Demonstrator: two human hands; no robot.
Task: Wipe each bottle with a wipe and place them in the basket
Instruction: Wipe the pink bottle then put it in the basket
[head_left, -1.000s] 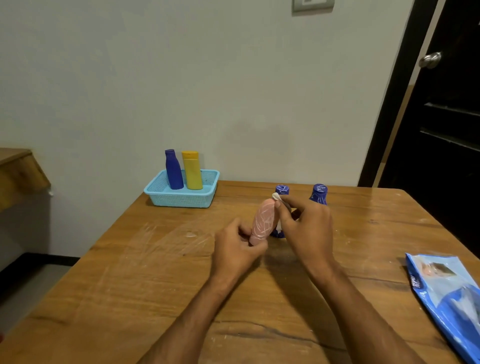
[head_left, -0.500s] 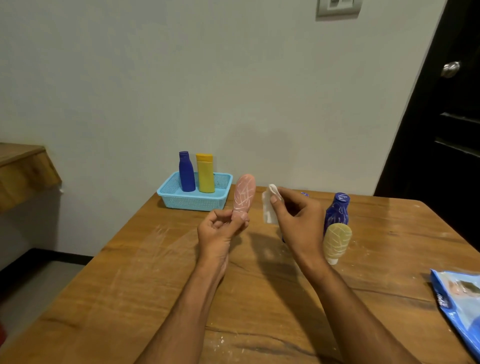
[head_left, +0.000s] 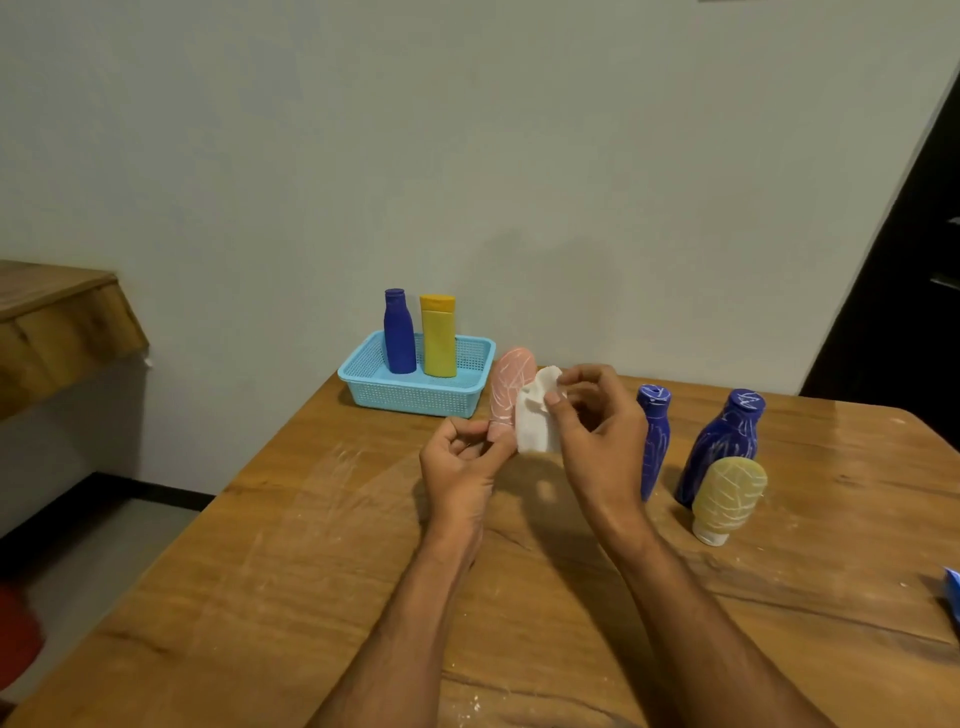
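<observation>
My left hand (head_left: 462, 467) grips the lower end of a pink bottle (head_left: 509, 387) streaked with white marks, held upright above the table. My right hand (head_left: 597, 436) pinches a white wipe (head_left: 535, 421) that hangs against the pink bottle's right side. A light blue basket (head_left: 415, 395) stands at the table's far edge with a clean blue bottle (head_left: 399, 332) and a yellow bottle (head_left: 439, 338) upright in it. To the right stand a slim blue bottle (head_left: 653, 441), a wide blue bottle (head_left: 724, 441) and a beige bottle (head_left: 727, 499) on its cap, all marked with white streaks.
The wooden table (head_left: 311, 571) has white smears left of my hands. A blue wipe packet (head_left: 953, 592) shows at the right edge. A wooden shelf (head_left: 57, 322) juts out at the left, a dark door (head_left: 909, 291) stands at the right, and the wall is right behind the basket.
My left hand raised the pink bottle upright from a low tilt. My right hand has unfolded the wipe and brought it against the bottle. The view shifted left, so the packet is almost out of sight.
</observation>
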